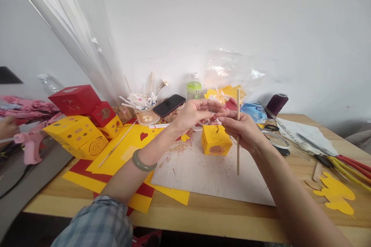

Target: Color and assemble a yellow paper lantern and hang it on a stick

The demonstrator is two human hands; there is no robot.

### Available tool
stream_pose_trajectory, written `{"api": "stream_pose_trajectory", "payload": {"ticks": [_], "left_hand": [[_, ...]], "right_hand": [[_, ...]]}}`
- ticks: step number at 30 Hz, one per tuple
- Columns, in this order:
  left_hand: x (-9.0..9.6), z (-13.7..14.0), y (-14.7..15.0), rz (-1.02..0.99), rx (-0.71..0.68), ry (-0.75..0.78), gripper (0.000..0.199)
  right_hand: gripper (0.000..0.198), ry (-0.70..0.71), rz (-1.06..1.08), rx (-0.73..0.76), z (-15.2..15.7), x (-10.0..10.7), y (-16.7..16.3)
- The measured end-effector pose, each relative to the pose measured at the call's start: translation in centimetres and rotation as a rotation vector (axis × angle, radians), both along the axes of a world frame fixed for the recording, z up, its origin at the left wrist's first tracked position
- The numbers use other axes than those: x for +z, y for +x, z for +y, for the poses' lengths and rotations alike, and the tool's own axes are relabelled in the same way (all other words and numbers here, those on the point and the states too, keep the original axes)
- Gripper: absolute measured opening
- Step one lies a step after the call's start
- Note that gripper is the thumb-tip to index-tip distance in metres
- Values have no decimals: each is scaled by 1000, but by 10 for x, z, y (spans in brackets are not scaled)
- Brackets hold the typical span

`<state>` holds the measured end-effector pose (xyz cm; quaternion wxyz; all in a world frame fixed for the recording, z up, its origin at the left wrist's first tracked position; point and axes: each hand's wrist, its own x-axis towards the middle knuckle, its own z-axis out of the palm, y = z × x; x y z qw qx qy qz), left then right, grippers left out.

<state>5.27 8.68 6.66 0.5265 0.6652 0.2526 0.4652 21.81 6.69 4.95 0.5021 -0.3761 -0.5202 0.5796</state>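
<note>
Above a white board, my two hands meet at a thin dark-red thread. My left hand, with a green bangle at the wrist, pinches the thread between its thumb and fingertips. My right hand holds a slim wooden stick upright against the palm, while its thumb and forefinger close at the thread near the left fingertips. Below them is a yellow paper box with a round cut-out on its front and thread at its top. Whether the box hangs or rests on the board I cannot tell.
Red boxes and yellow boxes are stacked left, beside a pink glue gun. Another person's hand is at the far left. A phone and bottle stand behind; scissors and a thread spool lie right.
</note>
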Motion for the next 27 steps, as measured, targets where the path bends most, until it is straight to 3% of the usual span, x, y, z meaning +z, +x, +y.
{"api": "stream_pose_trajectory", "payload": {"ticks": [14, 23, 27], "left_hand": [[0, -2, -2, -12, -92, 12, 37], [2, -3, 1, 10, 32, -39, 38], [-1, -2, 1, 103, -8, -95, 33]], "right_hand": [[16, 36, -4, 28, -2, -1, -1], [18, 46, 14, -21, -2, 0, 3], [18, 70, -13, -50, -1, -1, 4]]}}
